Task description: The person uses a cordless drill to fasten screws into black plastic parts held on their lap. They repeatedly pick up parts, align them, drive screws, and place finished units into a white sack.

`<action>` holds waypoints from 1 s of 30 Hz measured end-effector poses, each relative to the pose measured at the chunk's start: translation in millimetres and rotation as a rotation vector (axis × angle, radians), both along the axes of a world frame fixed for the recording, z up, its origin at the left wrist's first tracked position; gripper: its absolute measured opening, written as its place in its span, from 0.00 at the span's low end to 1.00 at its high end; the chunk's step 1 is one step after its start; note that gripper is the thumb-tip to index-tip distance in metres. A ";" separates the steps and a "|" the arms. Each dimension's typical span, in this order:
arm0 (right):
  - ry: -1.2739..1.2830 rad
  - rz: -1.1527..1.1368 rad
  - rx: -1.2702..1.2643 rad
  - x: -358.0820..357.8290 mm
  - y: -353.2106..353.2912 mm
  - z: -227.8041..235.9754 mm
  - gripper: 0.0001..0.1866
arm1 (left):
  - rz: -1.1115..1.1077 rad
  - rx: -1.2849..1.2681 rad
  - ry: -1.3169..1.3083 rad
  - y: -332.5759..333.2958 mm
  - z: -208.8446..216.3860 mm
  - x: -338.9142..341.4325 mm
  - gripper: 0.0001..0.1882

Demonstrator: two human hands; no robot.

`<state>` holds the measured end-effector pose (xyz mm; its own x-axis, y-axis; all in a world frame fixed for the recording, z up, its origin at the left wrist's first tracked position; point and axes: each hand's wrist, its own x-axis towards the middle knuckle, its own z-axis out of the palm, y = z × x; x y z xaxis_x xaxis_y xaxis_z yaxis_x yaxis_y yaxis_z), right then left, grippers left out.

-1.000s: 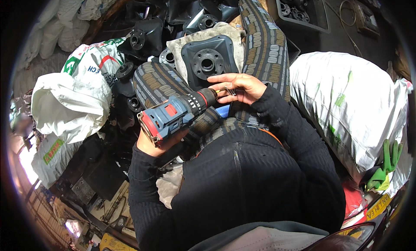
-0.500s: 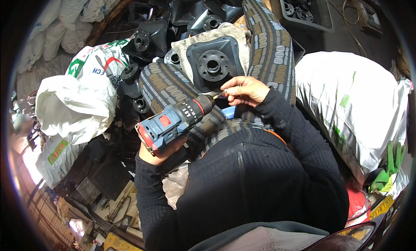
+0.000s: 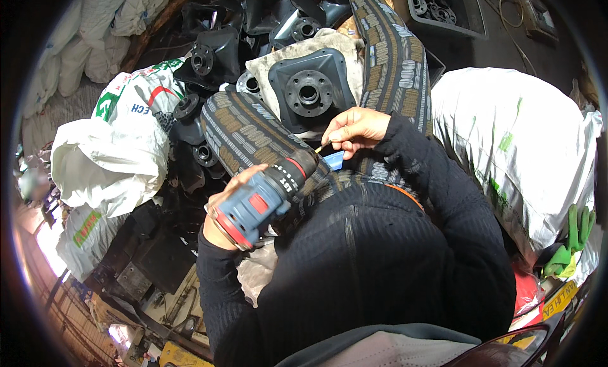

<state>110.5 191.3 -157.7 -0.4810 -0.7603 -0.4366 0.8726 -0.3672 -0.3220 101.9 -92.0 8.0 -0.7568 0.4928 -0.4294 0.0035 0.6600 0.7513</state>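
My left hand is wrapped round a blue-grey and red cordless drill. Its chuck points up and right, toward my right hand. That hand is closed in a pinch on a small thin piece at the tip of the drill's bit; its kind is too small to make out. Just beyond, a black square plate with a round, holed hub lies on a stained whitish cloth between my legs. Neither hand touches the plate.
More black hubbed parts are heaped at the far left and behind. White sacks stand at left and right. A grey bin of round hubs is at the far right. Green gloves lie at the right.
The drill has tilted and dropped slightly in my left hand, and its chuck sits a little lower. My left fingers now show above the drill body. My right hand has shifted slightly left.
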 end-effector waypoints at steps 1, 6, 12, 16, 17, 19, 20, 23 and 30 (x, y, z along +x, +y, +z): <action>-0.046 -0.004 0.003 0.6 -1.9 -2.0 0.16 | 0.003 0.009 -0.045 -0.2 2.0 1.7 0.26; 0.014 -0.374 0.378 10.2 -10.2 -15.9 0.16 | -0.206 -0.183 0.308 -0.8 -3.9 -2.9 0.20; 0.326 -0.547 1.078 -28.6 -16.1 -55.5 0.25 | -0.317 -0.228 0.553 -5.2 -13.4 -28.0 0.15; 0.348 -0.196 1.118 -50.3 -16.0 -74.3 0.32 | -0.174 -0.236 0.357 -3.5 -25.9 -33.5 0.15; 0.355 -0.136 1.078 -53.0 -15.9 -75.7 0.32 | -0.207 -0.233 0.374 -3.1 -29.0 -35.6 0.15; 0.400 -0.195 0.969 -52.4 -17.2 -73.3 0.27 | -0.267 -0.230 0.404 -1.4 -34.2 -39.3 0.15; 0.409 -0.238 0.902 -51.0 -17.8 -70.0 0.25 | -0.219 -0.214 0.358 0.9 -36.3 -40.4 0.15; 0.480 -0.300 0.862 -40.8 -19.7 -53.9 0.21 | -0.232 -0.235 0.355 6.7 -31.6 -43.9 0.16; 0.381 -0.617 0.632 -17.0 -35.3 -34.3 0.17 | -0.407 -0.308 0.521 12.2 -16.8 -55.7 0.17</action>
